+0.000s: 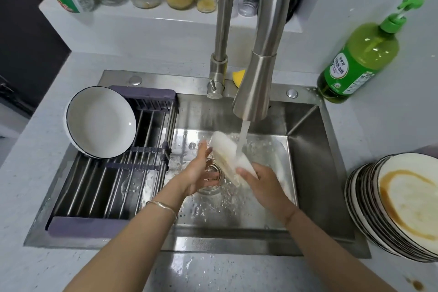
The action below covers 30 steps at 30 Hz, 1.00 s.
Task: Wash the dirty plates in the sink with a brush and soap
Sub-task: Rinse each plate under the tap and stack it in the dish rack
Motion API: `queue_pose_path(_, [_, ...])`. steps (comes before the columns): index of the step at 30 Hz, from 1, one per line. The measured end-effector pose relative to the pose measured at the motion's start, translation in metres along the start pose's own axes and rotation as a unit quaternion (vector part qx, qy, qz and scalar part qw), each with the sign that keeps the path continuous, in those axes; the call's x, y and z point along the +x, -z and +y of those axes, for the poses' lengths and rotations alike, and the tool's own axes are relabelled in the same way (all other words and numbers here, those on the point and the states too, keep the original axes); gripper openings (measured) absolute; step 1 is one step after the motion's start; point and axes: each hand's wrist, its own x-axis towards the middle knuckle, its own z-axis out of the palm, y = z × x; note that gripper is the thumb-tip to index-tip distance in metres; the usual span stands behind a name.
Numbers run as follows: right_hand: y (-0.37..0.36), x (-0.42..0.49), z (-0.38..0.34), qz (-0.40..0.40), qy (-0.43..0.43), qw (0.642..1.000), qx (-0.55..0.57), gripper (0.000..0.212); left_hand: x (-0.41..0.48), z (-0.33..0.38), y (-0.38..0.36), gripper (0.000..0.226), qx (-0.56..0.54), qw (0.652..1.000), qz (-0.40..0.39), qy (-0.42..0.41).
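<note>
The right hand [258, 181] grips the near rim of the round white ceramic plate [222, 147], which slants edge-on away leftward over the steel sink [308, 156] under the water stream [243, 136], the left hand [201, 173] touching its far side with straight fingers.

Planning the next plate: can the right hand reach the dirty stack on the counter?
Probably not yet: the right hand grips the plate under the tap; the way to the dirty stack looks free.

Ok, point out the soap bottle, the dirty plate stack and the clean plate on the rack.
green soap bottle [362, 54]: head view, middle of its body.
stack of dirty plates [407, 199]: head view, top plate's stained face.
clean plate [102, 121]: head view, centre of its white face.
</note>
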Motion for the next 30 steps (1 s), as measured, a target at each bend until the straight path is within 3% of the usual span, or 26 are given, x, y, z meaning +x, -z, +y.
queue_pose_path(5, [-0.008,0.009,0.012,0.035,-0.159,0.941,0.297,0.029,0.001,-0.01,-0.004,0.05,0.026,0.999,0.03,-0.01])
queue_pose_path(11, [-0.006,0.012,0.03,0.024,-0.201,0.888,0.413,0.041,0.008,-0.02,0.014,0.077,0.034,0.994,0.108,0.012])
queue_pose_path(18, [0.002,0.002,0.048,0.003,-0.253,0.867,0.429,0.036,0.006,-0.022,0.02,0.059,0.072,0.99,0.118,-0.002])
queue_pose_path(24, [0.001,0.0,0.053,0.01,-0.271,0.872,0.407,0.036,0.003,-0.027,0.021,0.053,0.116,0.985,0.116,-0.048])
queue_pose_path(30, [0.001,0.003,0.033,-0.047,-0.223,0.902,0.366,0.028,-0.002,-0.033,0.037,0.049,0.125,0.982,0.136,-0.034])
